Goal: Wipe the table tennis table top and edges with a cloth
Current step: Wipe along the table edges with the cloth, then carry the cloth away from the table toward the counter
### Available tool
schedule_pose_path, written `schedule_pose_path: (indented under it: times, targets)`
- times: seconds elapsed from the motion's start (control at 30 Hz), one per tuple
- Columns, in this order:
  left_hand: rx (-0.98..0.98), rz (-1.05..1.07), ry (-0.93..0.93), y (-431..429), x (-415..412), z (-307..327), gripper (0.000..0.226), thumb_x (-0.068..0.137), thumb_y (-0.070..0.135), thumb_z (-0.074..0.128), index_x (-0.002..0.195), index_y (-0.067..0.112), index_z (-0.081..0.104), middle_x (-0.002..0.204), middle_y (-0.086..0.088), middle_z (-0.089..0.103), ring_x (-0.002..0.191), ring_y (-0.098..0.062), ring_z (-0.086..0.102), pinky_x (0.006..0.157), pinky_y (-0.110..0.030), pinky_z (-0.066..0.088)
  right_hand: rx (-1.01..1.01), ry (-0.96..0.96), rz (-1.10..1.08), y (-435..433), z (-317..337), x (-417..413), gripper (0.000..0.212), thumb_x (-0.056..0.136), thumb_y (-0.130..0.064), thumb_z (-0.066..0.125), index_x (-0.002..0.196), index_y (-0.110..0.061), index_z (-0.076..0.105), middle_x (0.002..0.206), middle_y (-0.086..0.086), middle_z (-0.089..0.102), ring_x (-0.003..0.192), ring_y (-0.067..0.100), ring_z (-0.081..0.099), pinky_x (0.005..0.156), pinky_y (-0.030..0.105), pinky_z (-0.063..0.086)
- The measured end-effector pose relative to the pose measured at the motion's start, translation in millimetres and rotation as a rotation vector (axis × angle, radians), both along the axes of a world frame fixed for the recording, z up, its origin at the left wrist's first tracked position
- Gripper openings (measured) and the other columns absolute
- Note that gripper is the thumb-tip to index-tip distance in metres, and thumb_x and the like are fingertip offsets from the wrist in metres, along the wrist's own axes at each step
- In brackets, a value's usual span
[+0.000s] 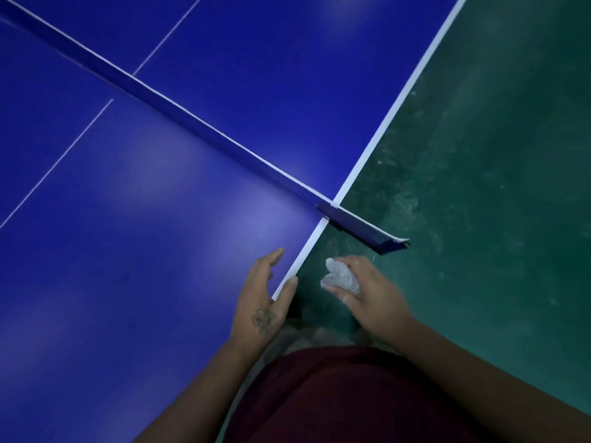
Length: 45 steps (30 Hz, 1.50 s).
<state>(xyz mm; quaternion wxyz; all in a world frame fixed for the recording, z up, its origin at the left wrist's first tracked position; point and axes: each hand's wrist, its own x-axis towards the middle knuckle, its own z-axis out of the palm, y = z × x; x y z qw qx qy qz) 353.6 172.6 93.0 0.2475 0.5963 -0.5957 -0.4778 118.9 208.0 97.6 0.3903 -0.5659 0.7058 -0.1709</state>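
Sitting balled up at lower centre of the frame, the cloth [340,278] is gripped in the right hand [374,302], off the table [128,251], above the green floor [479,155]. The left hand [265,298] hovers loose and empty over the white edge line [315,238]. One risk: a sweep along that edge could snag the net bracket [367,233]. The table's side face is hidden from here.

Head-worn view; steeply downward; near table [134,257] edge
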Motion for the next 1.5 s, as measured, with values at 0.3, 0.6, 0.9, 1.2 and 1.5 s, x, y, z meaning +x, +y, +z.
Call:
schedule_pose_path:
  times: [0.3,0.6,0.9,1.2,1.5]
  targets:
    - [-0.055,0.361,0.039,57,-73,45,0.048,0.1,0.037,0.071,0.146,0.03,0.059,0.144,0.014,0.066,0.14,-0.01,0.06,0.114,-0.041,0.053,0.052,-0.354,0.176,-18,34,-78,0.05,0.082,-0.074,0.072,0.127,-0.059,0.056,0.122,-0.027,0.069,0.112,-0.001,0.068,0.097,0.034,0.056]
    - [-0.11,0.658,0.009,131,-98,70,0.049,0.099,0.047,0.069,0.146,0.036,0.059,0.144,0.016,0.065,0.141,-0.014,0.06,0.113,-0.047,0.053,0.026,-0.335,0.634,-26,48,-86,0.047,0.08,-0.078,0.068,0.123,-0.066,0.053,0.126,-0.028,0.063,0.112,-0.002,0.066,0.092,0.028,0.054]
    - [-0.193,0.997,0.026,241,-87,79,0.048,0.099,0.045,0.07,0.146,0.035,0.06,0.14,0.013,0.067,0.137,-0.017,0.063,0.108,-0.03,0.054,0.0,-0.262,1.079,11,70,-27,0.063,0.083,-0.091,0.055,0.134,-0.055,0.052,0.132,-0.03,0.059,0.114,-0.004,0.064,0.086,0.02,0.051]
    - [-0.226,1.275,0.08,370,-52,74,0.054,0.097,0.044,0.069,0.149,0.036,0.056,0.143,0.018,0.065,0.139,-0.013,0.061,0.106,-0.024,0.053,-0.074,-0.186,1.42,97,88,85,0.05,0.092,-0.063,0.074,0.136,-0.044,0.058,0.13,-0.029,0.06,0.108,0.0,0.066,0.085,0.03,0.058]
    - [-0.248,1.473,0.047,529,13,72,0.053,0.099,0.046,0.07,0.149,0.041,0.055,0.146,0.018,0.064,0.14,-0.013,0.06,0.107,-0.034,0.055,-0.119,-0.153,1.699,239,91,202,0.05,0.095,-0.066,0.071,0.139,-0.049,0.053,0.134,-0.033,0.055,0.11,-0.005,0.063,0.085,0.021,0.053]
